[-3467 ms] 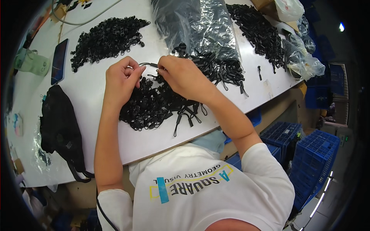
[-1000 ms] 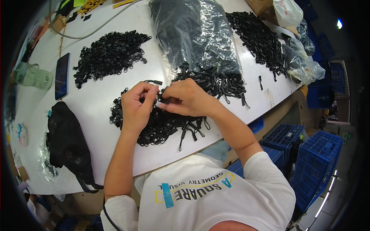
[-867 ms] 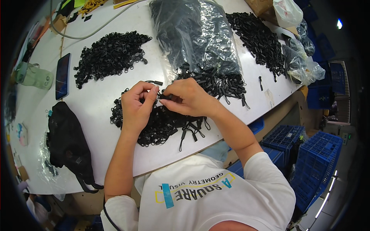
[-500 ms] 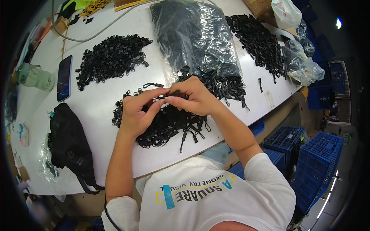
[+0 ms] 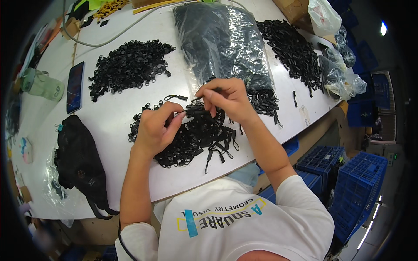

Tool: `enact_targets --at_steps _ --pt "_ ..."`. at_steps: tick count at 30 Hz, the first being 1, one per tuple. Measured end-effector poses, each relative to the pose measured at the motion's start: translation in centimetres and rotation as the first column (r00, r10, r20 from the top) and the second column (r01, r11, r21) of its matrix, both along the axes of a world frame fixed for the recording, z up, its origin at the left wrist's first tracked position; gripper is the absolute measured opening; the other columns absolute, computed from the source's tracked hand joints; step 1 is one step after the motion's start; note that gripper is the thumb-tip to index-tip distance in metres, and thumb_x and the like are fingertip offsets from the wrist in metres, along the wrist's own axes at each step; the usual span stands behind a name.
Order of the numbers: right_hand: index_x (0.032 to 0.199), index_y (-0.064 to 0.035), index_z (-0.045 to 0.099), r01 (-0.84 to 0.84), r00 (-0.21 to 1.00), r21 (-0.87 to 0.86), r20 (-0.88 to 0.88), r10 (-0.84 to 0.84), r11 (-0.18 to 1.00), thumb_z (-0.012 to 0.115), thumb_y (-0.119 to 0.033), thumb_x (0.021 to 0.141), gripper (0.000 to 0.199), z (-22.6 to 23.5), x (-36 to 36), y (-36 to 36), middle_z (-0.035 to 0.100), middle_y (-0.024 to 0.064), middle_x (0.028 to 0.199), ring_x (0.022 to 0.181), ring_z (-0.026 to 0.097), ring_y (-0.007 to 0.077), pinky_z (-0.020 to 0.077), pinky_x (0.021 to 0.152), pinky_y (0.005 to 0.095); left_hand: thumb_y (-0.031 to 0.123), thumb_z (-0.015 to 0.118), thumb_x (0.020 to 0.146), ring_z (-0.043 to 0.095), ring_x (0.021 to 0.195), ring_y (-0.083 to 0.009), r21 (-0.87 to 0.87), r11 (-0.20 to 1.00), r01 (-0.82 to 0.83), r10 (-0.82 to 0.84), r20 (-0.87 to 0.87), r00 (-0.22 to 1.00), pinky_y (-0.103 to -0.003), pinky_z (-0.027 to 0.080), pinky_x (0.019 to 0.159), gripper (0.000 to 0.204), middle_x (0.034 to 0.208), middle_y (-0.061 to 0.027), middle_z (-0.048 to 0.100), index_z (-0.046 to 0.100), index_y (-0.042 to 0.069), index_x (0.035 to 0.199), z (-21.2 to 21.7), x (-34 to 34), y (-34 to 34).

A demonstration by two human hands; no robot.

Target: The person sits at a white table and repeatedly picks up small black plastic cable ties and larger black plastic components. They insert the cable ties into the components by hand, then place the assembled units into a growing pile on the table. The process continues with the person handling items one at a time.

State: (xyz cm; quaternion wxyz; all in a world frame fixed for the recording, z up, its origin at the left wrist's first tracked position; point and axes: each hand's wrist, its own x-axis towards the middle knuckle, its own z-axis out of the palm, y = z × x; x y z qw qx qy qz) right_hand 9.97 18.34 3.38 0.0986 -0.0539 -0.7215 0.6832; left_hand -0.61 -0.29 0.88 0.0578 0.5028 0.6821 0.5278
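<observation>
My left hand (image 5: 157,126) is closed in a pinch, with the tip of a small black piece at its fingertips; most of that piece is hidden. To its right, my right hand (image 5: 227,99) also pinches, holding a thin black cord piece (image 5: 196,98) whose far part is covered by my fingers. Both hands hover over a heap of black zipper pulls (image 5: 183,145) on the white table. Just beyond the fingertips lies a single corded zipper pull (image 5: 176,98) with a loop. More corded pulls (image 5: 263,102) spill out to the right of my right hand.
A large clear bag of black material (image 5: 222,43) lies ahead. Heaps of black rings (image 5: 130,65) and black cord ends (image 5: 291,54) flank it. Left are a phone (image 5: 75,89), a green bottle (image 5: 42,86) and a black bag (image 5: 80,161). Blue crates (image 5: 357,191) stand right.
My hands have drawn apart: the right one has lifted up and away from the left fingertips. The left hand has stayed nearly in place.
</observation>
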Motion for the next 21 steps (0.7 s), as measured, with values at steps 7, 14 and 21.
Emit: enact_targets --at_steps 7,14,21 --pt "0.093 0.0062 0.057 -0.052 0.998 -0.1 -0.047 0.048 0.994 0.054 0.002 0.084 0.01 -0.9 -0.5 -0.1 0.063 0.0118 0.075 0.061 0.061 0.0126 0.0504 0.052 0.0225 0.003 0.063 0.081 0.038 0.042 -0.0065 -0.066 0.984 -0.166 0.172 0.114 0.978 -0.023 0.029 0.043 0.008 0.048 0.0006 0.043 0.057 0.002 0.078 0.0 -0.2 0.2" --pt "0.097 0.0014 0.056 -0.124 0.992 0.394 0.077 0.101 0.911 0.06 0.001 0.081 0.017 -0.2 -0.6 -1.1 0.065 0.0106 0.072 0.06 0.063 0.013 0.0478 0.054 0.0232 0.005 0.063 0.082 0.036 0.047 -0.0019 -0.115 0.968 -0.223 0.243 0.203 0.949 -0.021 0.027 0.045 0.012 0.049 0.0025 0.045 0.056 0.0 0.075 -0.2 -0.3 0.2" --pt "0.092 -0.0006 0.056 -0.065 0.994 0.665 -0.02 0.105 0.744 0.059 -0.003 0.083 0.01 -0.6 -0.6 -1.1 0.062 0.0145 0.069 0.061 0.062 0.0277 0.0469 0.057 0.033 0.005 0.063 0.081 0.035 0.047 -0.0019 -0.139 0.959 -0.248 0.272 0.19 0.943 -0.021 0.027 0.045 0.013 0.049 0.0033 0.044 0.056 0.0 0.072 -0.1 -0.2 0.3"
